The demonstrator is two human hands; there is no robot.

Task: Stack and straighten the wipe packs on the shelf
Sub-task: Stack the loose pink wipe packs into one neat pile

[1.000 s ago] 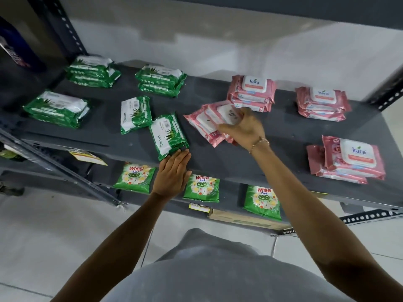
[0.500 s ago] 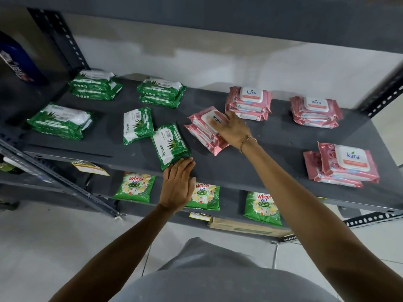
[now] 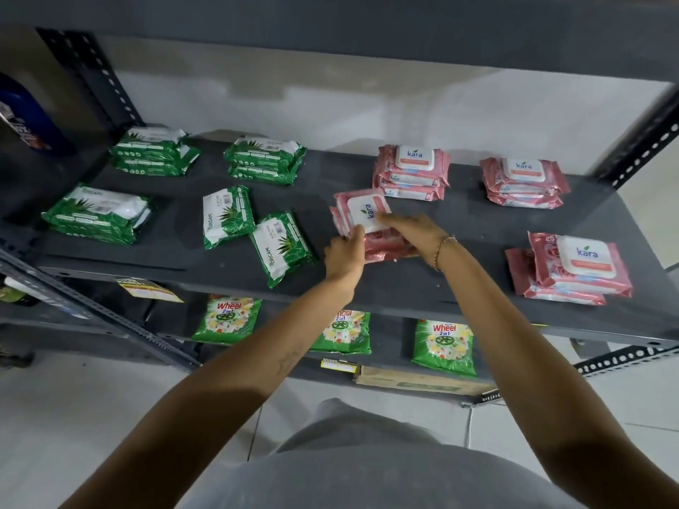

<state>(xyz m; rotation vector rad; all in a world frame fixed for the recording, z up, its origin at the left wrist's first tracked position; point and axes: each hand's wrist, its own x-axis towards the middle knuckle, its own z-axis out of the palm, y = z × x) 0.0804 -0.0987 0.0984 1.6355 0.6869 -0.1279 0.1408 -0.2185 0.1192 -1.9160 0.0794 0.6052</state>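
A small pile of pink Kara wipe packs point(image 3: 362, 211) lies turned sideways in the middle of the grey shelf point(image 3: 422, 284). My left hand point(image 3: 345, 251) grips its near left edge and my right hand point(image 3: 413, 229) presses on its right side. Three more pink stacks stand at the back centre point(image 3: 413, 170), back right point(image 3: 523, 181) and front right point(image 3: 577, 268); the front right one is skewed. Green Origami packs sit left: two loose tilted ones point(image 3: 226, 214) point(image 3: 281, 246) and three stacks point(image 3: 154, 150) point(image 3: 264, 157) point(image 3: 97, 214).
The shelf above point(image 3: 330, 27) overhangs closely. Slotted uprights point(image 3: 92, 71) point(image 3: 643, 141) frame the bay. On the lower shelf stand green Wheel detergent pouches point(image 3: 227, 319) point(image 3: 442, 347) and a flat carton point(image 3: 415, 383). A dark blue bottle point(image 3: 25, 119) stands at far left.
My left hand left the front green pack and moved right onto the pink pile. My right hand set the pink packs down; the pile has turned more lengthwise.
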